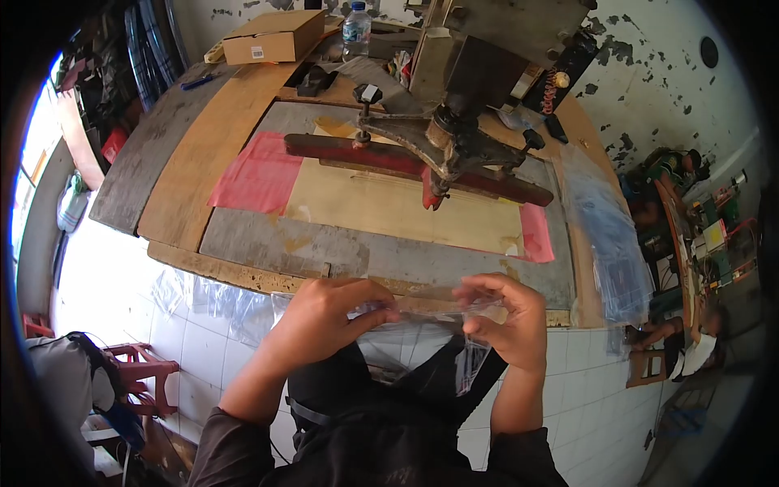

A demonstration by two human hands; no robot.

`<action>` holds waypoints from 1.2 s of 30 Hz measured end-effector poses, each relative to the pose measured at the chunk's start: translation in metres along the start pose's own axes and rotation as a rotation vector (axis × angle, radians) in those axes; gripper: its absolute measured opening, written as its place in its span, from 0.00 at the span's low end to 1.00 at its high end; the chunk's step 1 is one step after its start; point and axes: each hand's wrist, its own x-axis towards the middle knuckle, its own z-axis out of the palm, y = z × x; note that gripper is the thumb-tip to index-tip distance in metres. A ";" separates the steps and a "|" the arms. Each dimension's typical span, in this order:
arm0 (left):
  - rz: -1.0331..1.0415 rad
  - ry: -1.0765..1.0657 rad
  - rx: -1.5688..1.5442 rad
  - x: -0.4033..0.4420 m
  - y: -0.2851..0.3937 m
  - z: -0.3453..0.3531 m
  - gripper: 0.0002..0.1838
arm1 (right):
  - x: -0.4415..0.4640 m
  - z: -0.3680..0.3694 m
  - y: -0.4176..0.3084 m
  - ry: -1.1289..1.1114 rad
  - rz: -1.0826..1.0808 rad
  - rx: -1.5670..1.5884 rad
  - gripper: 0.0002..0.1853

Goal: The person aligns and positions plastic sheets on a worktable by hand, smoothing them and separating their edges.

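Clear plastic film hangs between my two hands, over my lap at the table's front edge. My left hand pinches the film's left side between thumb and fingers. At its right side, my right hand has its fingers curled round the film, with folds dangling below. Beyond them, a pale yellow sheet with a red piece at its left end lies on the grey press bed. Above the sheet is the metal press bar.
A stack of clear plastic bags lies along the table's right edge. At the back stand a cardboard box and a water bottle. Other people sit at the right and lower left.
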 end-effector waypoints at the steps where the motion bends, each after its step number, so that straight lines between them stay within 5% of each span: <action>1: 0.003 -0.001 0.003 0.001 -0.001 -0.001 0.10 | 0.002 0.001 -0.001 -0.004 0.008 -0.071 0.27; 6: -0.066 -0.117 0.105 0.008 0.006 -0.018 0.21 | 0.004 -0.011 0.025 0.078 0.081 -0.169 0.16; 9: -0.184 -0.254 0.212 -0.002 -0.017 -0.040 0.30 | 0.006 -0.024 0.040 0.277 0.092 0.075 0.11; 12: -0.181 -0.164 0.074 0.007 -0.033 -0.055 0.35 | 0.004 -0.043 0.064 0.367 0.065 0.038 0.11; 17: -0.217 0.011 -0.228 0.024 -0.071 -0.052 0.16 | 0.008 -0.042 0.092 0.434 -0.011 0.036 0.11; 20: -0.280 0.129 -0.497 0.032 -0.108 -0.032 0.12 | 0.006 -0.037 0.112 0.540 0.070 -0.023 0.12; 30: -0.404 0.290 -0.310 0.023 -0.103 -0.016 0.10 | 0.007 -0.034 0.116 0.573 0.133 0.018 0.11; 36: -0.265 0.272 -0.174 0.022 -0.113 -0.014 0.14 | 0.008 -0.031 0.112 0.598 0.145 -0.015 0.10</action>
